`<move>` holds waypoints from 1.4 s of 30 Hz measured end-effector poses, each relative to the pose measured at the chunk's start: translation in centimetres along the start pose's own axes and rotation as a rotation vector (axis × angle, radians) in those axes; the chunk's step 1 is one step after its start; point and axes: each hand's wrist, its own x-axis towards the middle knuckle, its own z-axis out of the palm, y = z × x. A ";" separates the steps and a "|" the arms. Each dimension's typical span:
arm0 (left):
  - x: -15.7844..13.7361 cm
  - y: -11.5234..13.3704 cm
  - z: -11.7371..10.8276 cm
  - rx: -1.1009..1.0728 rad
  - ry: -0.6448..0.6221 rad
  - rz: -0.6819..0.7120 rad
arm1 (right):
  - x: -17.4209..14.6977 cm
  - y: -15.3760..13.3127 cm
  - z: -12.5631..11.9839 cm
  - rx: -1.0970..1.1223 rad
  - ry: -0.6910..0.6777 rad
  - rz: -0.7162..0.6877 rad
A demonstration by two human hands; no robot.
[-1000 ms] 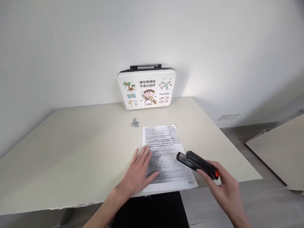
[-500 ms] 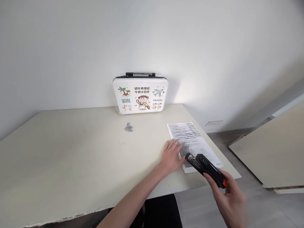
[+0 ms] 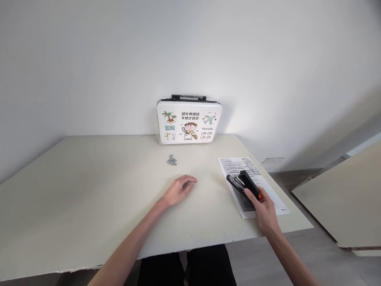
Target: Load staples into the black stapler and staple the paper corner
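Observation:
My right hand (image 3: 266,208) grips a black stapler (image 3: 250,183) by its rear end, near an orange part. The stapler's jaws are spread apart and point to the far left. Under it lies a printed sheet of paper (image 3: 275,198), partly covered by the stapler and my hand. My left hand (image 3: 179,190) rests on the table with fingers loosely bent, thumb apart from them and nothing held. Just beyond it is a small pile of grey staple strips (image 3: 171,160).
A white carrying case (image 3: 189,123) with cartoon prints and a black handle stands upright against the wall at the table's back. The pale table (image 3: 98,190) ends just right of the paper. A pale panel (image 3: 342,198) stands farther right, above the grey floor.
My left hand has left the paper's edge and moved left toward the staple strips. My right hand has carried the stapler forward over the paper. The view has shifted slightly.

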 end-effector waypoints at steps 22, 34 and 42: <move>-1.7 -0.9 -5.1 -0.429 0.553 -0.334 | 5.2 -2.1 17.2 -0.252 -0.800 -0.319; -0.9 -1.2 -5.0 -0.341 0.595 -0.390 | 5.0 -1.8 17.2 -0.202 -0.731 -0.299; -0.9 -0.9 -5.9 -0.086 0.766 -0.396 | 5.5 -0.7 17.5 -0.165 -0.744 -0.341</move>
